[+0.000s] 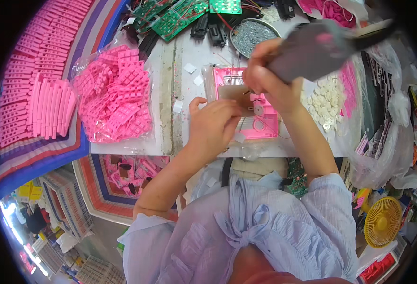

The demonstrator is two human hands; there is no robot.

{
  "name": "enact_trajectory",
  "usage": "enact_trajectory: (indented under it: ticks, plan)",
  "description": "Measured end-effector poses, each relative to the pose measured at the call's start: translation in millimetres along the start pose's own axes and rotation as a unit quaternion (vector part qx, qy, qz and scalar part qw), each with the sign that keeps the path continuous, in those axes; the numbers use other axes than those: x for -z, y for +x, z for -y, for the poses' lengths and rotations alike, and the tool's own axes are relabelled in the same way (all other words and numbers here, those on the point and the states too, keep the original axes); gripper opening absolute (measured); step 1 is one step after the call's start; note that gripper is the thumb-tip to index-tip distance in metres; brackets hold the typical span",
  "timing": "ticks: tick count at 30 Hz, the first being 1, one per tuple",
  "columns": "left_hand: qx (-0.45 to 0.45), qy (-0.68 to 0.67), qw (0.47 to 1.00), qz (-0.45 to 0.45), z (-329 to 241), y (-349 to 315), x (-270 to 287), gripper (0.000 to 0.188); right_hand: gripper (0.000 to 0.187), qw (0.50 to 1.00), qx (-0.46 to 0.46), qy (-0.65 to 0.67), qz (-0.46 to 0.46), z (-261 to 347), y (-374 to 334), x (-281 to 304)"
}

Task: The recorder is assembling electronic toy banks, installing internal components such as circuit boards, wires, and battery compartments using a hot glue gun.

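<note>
A pink plastic casing [270, 129] lies on the bench in front of me, with a flat brown board [232, 93] inside it. My left hand [212, 124] is at its left side, fingers bent together over the board's lower edge. What the fingertips pinch, if anything, is hidden. My right hand [273, 78] is wrapped round a dark grey electric screwdriver [310, 53], smeared by motion, its body slanting up to the right. The tool's tip end is over the casing; whether it touches cannot be made out. A small round grey part [258, 109] sits in the casing.
A bag of pink keypad pieces [116, 102] lies left, beside a striped bin of pink parts [52, 102]. Behind are green circuit boards [178, 21] and a bowl of small screws [252, 35]. White discs [328, 102] lie right. A yellow fan [382, 221] stands lower right.
</note>
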State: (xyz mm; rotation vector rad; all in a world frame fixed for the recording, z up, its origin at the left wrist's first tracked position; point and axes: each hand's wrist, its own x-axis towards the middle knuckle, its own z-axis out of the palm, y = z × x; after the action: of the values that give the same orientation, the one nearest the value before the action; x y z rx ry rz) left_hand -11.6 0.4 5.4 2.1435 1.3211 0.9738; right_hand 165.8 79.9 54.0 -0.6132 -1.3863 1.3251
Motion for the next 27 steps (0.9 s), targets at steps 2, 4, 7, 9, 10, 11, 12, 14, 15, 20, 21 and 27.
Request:
enact_trajectory:
  ticks: [2,4,7,9,10,11,12,14,15,20,21,27]
  plan:
    - [0.027,-0.021,0.999,-0.003,-3.7,-0.6,0.5,0.01,0.025,0.991,0.034,0.132,0.012,19.0,-2.6,-6.1]
    - [0.052,-0.062,0.997,0.009,-9.4,4.4,5.7,0.007,0.027,0.987,0.043,0.152,0.016,26.3,-10.0,-8.3]
    - [0.064,-0.1,0.993,0.021,-16.2,8.9,8.2,0.008,0.029,0.987,0.035,0.159,0.013,27.4,-23.6,-11.5]
    - [0.06,-0.102,0.993,0.026,-15.3,10.0,6.5,0.008,0.029,0.988,0.025,0.154,0.012,29.4,-26.4,-8.8]
    - [0.045,-0.077,0.996,0.023,-16.0,10.4,6.7,0.009,0.029,0.989,0.026,0.146,0.011,30.5,-27.1,-7.7]
    - [0.03,-0.051,0.998,0.02,-17.1,12.7,5.9,0.01,0.029,0.99,0.036,0.137,0.009,30.6,-28.2,-5.2]
    - [0.015,-0.026,0.999,0.017,-17.8,15.9,5.3,0.011,0.028,0.991,0.045,0.129,0.008,30.5,-29.2,-2.3]
    - [-0.038,-0.018,0.998,0.041,-20.7,33.6,10.1,0.015,0.028,0.989,0.078,0.129,0.006,29.1,-27.2,5.7]
    - [-0.064,-0.014,0.996,0.053,-18.9,46.0,12.0,0.016,0.027,0.986,0.093,0.14,0.008,28.0,-25.4,8.5]
    - [-0.017,0.112,0.99,0.083,31.4,171.5,-4.4,0.02,0.025,0.981,0.077,0.18,-0.006,30.2,-13.2,5.5]
    - [-0.047,0.281,0.955,0.088,39.9,183.5,-17.3,0.019,0.025,0.982,0.062,0.176,-0.005,27.8,-12.3,3.4]
    - [-0.056,0.331,0.938,0.085,44.9,204.9,-57.3,0.018,0.025,0.985,0.05,0.162,-0.011,17.1,-26.7,6.5]
